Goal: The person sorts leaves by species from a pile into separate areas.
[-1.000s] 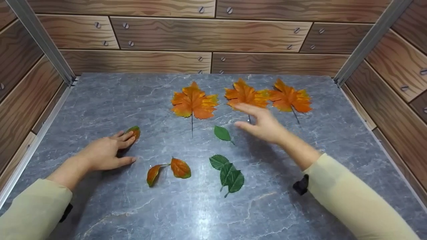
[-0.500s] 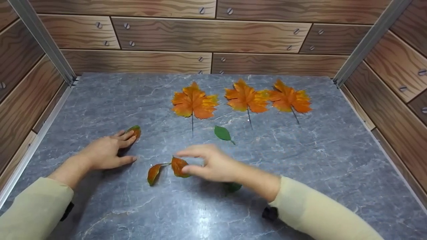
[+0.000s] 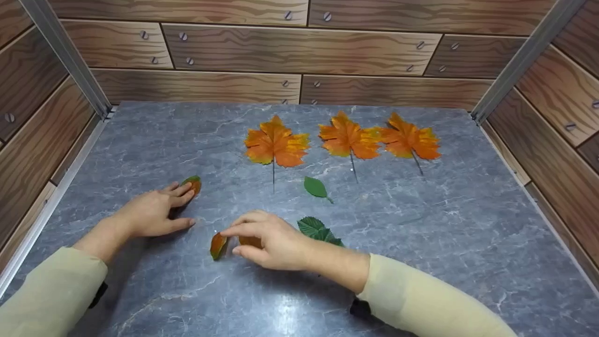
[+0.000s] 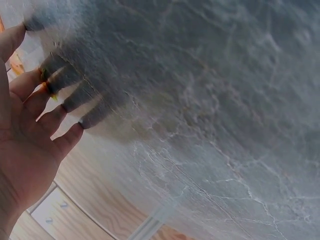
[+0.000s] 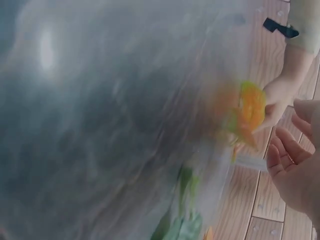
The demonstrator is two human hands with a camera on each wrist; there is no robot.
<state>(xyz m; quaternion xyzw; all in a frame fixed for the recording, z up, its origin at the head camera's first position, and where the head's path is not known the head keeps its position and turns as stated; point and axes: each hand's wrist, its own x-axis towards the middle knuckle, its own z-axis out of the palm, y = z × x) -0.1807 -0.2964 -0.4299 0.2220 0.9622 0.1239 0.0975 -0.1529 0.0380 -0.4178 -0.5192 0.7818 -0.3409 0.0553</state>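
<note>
My left hand (image 3: 152, 213) lies at the left of the table, fingers spread, its fingertips resting on a small orange-green leaf (image 3: 196, 185) that they partly cover. In the left wrist view only slivers of that leaf (image 4: 46, 85) show at the fingertips. Near the middle, my right hand (image 3: 276, 241) hovers with loosely bent fingers over two orange-green leaves. The curled one (image 3: 217, 246) sits by the index fingertip; whether they touch is unclear. The other leaf (image 3: 250, 241) is partly hidden between thumb and fingers. No grip shows in the right wrist view, where the hand (image 5: 295, 165) stays apart from the leaves.
Toothed green leaves (image 3: 320, 230) overlap near the right forearm, which partly hides them. Farther back lies a single green leaf (image 3: 315, 187). Three orange maple leaves with stems, the leftmost one (image 3: 276, 145) apart, line the back. Wood-patterned walls (image 3: 299, 49) enclose the marbled table (image 3: 444, 243).
My right hand has swung from beside the maple leaves toward the front and left, over the orange-green leaves. The left hand has kept its place on its leaf.
</note>
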